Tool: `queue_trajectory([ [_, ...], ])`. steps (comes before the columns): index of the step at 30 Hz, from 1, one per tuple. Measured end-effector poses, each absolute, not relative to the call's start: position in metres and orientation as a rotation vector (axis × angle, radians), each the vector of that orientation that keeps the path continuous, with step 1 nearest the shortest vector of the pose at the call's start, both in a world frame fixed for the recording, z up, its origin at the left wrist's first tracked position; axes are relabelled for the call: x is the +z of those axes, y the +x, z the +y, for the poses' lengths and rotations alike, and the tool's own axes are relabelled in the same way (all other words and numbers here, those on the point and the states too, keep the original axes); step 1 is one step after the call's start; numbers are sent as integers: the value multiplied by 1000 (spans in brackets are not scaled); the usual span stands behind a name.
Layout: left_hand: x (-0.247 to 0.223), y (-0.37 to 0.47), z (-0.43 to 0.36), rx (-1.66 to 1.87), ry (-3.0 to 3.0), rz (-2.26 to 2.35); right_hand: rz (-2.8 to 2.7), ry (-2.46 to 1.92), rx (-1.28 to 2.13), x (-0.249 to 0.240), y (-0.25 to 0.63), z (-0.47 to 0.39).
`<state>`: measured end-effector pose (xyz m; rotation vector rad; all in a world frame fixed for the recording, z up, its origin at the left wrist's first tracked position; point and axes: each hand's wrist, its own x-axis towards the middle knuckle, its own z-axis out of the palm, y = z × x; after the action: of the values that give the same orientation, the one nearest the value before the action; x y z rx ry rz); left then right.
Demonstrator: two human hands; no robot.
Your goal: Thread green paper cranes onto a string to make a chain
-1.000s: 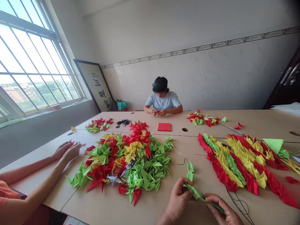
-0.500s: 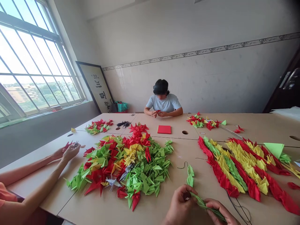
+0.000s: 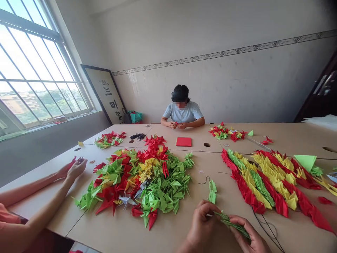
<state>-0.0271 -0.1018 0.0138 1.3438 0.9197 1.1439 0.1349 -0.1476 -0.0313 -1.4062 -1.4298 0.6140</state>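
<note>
Near the front edge, my left hand [image 3: 202, 222] pinches the left end of a bundle of narrow green folded paper [image 3: 231, 225]. My right hand [image 3: 249, 233] has its fingers wrapped round the bundle's right end. Just beyond my left hand lies a short green folded strand [image 3: 212, 192] with a dark cord by it. To the left is a large pile of green, red and yellow folded paper cranes [image 3: 142, 179]. On the right, long red, yellow and green strands [image 3: 263, 179] lie side by side.
At the left, a person's arms [image 3: 50, 196] reach over the table [image 3: 110, 235]. Another person [image 3: 182, 110] sits opposite, fingers on red paper. Between stand a red paper stack [image 3: 183, 141], black cords [image 3: 138, 136] and smaller crane piles [image 3: 110, 139].
The view has shifted slightly, so the table items appear a little higher. Both my hands keep hold of the green bundle. The hands of the person at the left have shifted slightly.
</note>
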Motion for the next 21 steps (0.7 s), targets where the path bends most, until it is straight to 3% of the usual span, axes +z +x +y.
queue_trajectory([
  [7, -3, -23, -102, 1037, 1384, 848, -1442, -1471, 620, -25, 132, -150],
  [21, 11, -20, -104, 976, 1018, 706, -1372, -1433, 747, -16, 133, -150],
])
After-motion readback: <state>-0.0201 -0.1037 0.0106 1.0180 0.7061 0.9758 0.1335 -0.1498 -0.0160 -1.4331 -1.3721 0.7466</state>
